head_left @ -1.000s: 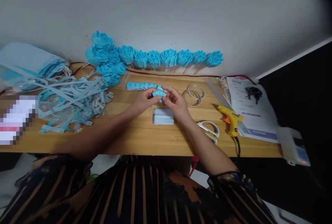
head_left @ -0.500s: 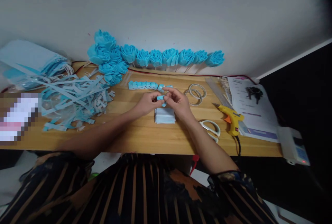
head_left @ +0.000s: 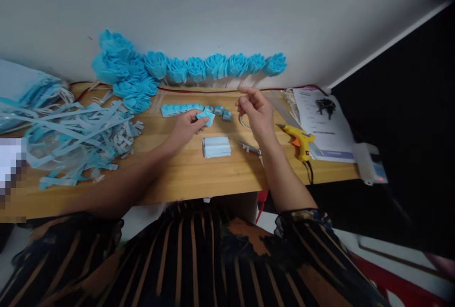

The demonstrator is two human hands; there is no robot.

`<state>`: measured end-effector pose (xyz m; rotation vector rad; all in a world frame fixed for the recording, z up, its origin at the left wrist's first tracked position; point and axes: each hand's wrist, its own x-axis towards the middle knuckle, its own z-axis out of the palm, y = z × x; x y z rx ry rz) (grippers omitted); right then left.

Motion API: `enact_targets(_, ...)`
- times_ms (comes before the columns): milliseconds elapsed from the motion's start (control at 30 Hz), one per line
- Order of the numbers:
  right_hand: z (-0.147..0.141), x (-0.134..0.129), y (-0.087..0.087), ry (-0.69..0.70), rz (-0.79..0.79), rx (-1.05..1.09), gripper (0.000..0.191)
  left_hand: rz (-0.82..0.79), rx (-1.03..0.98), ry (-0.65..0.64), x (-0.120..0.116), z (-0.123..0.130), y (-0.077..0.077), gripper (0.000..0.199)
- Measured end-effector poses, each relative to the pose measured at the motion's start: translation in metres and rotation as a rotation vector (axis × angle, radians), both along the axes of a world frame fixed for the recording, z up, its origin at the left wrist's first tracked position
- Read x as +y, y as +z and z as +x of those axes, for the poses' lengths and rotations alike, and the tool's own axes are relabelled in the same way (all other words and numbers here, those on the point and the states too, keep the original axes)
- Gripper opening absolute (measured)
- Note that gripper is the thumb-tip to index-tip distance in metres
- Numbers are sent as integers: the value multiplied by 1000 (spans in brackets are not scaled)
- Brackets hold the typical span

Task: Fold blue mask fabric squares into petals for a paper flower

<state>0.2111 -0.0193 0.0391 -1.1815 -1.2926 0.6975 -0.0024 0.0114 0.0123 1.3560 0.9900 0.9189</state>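
My left hand [head_left: 185, 129] pinches a small light-blue folded piece [head_left: 208, 118] of soft sheet between thumb and fingers, above the middle of the table. Off to the right, my right hand [head_left: 259, 112] is raised with loosely bent fingers, a gap between thumb and forefinger, and nothing visible in them. It covers most of the tape rings; one ring's edge [head_left: 243, 122] shows below it. Behind the left hand lies a row of folded blue pieces [head_left: 181, 110], with several separate ones [head_left: 219, 110] at its right. A stack of pale-blue sheets [head_left: 216, 147] lies nearer me.
Blue sheet flowers [head_left: 216, 65] on sticks stand along the wall. Tangled offcuts [head_left: 85, 131] and pale-blue masks [head_left: 24, 84] cover the left side. Scissors [head_left: 250, 148], a yellow glue gun [head_left: 300, 141], a printed paper [head_left: 327, 127] with keys [head_left: 325, 108], and a white box [head_left: 370, 164] are at right.
My hands have parted: the right has let go of the blue piece and moved right to the tape rings, while the left keeps it. The view has turned right.
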Motion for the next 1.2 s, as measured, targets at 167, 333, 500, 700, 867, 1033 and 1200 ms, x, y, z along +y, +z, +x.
enact_targets(167,17,-27,20,-17,-78,-213,25,34,-21,23,-2,1,3,12)
enact_targets(333,37,-77,0,-77,-176,-530,14,43,-28,34,-4,2,7,14)
enact_targets(500,43,-108,-27,-18,-206,-800,14,61,-43,9,-6,2,7,15)
enact_targets(700,33,-106,-43,-44,-141,-902,16,62,-47,2,-8,3,9,17)
enact_targets(867,34,-103,-47,-73,-169,-831,16,60,-62,2,-6,2,7,16)
enact_targets(1033,32,-102,-53,-145,-185,-705,14,42,-63,-15,-7,2,7,14)
enact_targets(1200,33,-101,-59,-178,-272,-508,17,-4,-53,-36,-10,2,8,13)
